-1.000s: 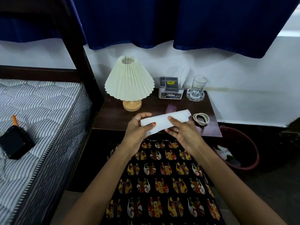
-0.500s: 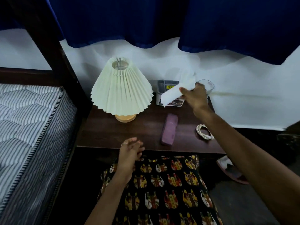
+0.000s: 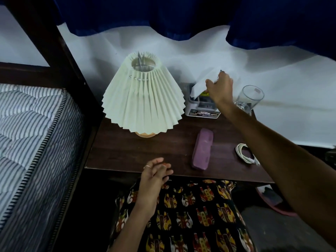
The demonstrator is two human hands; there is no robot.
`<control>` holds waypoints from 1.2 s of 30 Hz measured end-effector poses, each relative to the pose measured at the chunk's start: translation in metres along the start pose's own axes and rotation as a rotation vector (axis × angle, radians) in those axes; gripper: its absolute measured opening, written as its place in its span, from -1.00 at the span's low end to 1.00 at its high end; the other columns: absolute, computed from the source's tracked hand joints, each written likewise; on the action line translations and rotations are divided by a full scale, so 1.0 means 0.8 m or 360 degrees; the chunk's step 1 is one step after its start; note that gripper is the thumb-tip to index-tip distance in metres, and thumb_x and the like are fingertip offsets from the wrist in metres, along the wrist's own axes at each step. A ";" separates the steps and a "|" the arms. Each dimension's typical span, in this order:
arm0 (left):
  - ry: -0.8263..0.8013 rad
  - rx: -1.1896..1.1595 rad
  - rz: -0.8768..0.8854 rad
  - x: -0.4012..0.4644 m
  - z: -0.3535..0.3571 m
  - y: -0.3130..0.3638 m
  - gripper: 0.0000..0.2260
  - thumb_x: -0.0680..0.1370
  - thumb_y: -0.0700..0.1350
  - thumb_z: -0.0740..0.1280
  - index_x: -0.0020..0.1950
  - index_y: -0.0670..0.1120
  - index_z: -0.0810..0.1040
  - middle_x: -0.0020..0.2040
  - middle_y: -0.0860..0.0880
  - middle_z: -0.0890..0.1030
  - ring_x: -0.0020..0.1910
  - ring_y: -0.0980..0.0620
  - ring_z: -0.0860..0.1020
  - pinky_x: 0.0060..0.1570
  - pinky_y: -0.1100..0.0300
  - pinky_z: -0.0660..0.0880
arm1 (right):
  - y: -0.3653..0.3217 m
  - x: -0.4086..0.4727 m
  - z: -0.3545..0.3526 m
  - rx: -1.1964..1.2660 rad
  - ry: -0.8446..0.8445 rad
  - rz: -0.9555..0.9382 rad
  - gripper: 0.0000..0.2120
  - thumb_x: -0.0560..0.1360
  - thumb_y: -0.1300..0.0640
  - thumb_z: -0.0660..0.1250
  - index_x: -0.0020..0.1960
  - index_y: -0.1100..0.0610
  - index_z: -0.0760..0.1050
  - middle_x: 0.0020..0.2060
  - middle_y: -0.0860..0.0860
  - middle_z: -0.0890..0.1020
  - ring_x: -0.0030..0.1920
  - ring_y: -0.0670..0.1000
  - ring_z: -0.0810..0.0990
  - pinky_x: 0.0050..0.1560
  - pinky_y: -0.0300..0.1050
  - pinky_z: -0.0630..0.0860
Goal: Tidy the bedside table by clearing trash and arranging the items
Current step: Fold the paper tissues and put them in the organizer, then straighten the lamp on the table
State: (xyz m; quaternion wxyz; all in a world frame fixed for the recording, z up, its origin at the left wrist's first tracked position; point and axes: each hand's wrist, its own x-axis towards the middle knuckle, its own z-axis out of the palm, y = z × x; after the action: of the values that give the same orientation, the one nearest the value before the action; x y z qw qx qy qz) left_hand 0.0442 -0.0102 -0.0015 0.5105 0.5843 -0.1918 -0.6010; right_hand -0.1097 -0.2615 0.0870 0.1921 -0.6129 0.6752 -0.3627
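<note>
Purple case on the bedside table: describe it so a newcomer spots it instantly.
Start at the pleated lamp on the dark table. To the right of its base, near the front edge, lies the case, a long flat purple box. It lies alone, between the lamp and the coiled white cable, and is the only purple thing there.

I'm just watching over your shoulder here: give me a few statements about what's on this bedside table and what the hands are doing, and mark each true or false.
1. The right hand holds a white folded paper over the desk organizer. True.
2. The left hand grips the purple case. False: it holds nothing, near the table's front edge; the case lies apart from it.
3. The drinking glass lies on its side. False: it stands upright.
4. A coiled white cable lies on the table right of the purple case. True.
5. The lamp stands left of the organizer. True.
</note>
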 end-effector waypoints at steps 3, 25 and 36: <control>-0.0022 0.0049 0.0022 0.000 0.003 -0.001 -0.84 0.59 -0.20 0.25 0.15 -0.06 0.49 0.02 -0.08 0.65 -0.03 0.02 0.65 0.04 0.14 0.53 | -0.001 0.000 0.005 0.0006 -0.0074 -0.0039 -0.77 0.46 0.14 0.30 -0.03 0.32 0.51 -0.25 0.12 0.62 -0.22 0.08 0.56 -0.25 -0.20 0.40; 0.0459 0.0708 0.0462 0.026 -0.016 0.028 -0.72 0.52 -0.27 0.34 0.22 -0.12 0.46 0.15 -0.03 0.54 0.13 0.06 0.53 -0.03 0.46 0.42 | 0.037 -0.191 0.058 0.0300 -0.0137 -0.0133 -0.78 0.43 0.34 0.26 -0.15 0.02 0.40 -0.21 0.06 0.56 -0.18 0.05 0.56 -0.10 -0.19 0.47; 0.0415 0.1554 0.0647 0.142 -0.040 0.057 -0.48 0.35 0.21 0.44 0.14 -0.13 0.57 0.19 -0.14 0.55 0.28 -0.12 0.43 0.27 -0.09 0.39 | 0.029 -0.202 0.142 0.0034 -0.0759 -0.0179 -0.67 0.45 0.23 0.40 0.19 0.28 0.50 0.17 0.19 0.51 0.17 0.13 0.52 0.13 -0.36 0.31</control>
State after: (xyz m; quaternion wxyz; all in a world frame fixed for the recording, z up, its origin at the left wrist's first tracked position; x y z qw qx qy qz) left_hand 0.1137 -0.1119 -0.0290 0.3052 0.7742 -0.4929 -0.2538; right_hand -0.0179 -0.1345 -0.0351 0.3322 -0.7157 0.5717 -0.2249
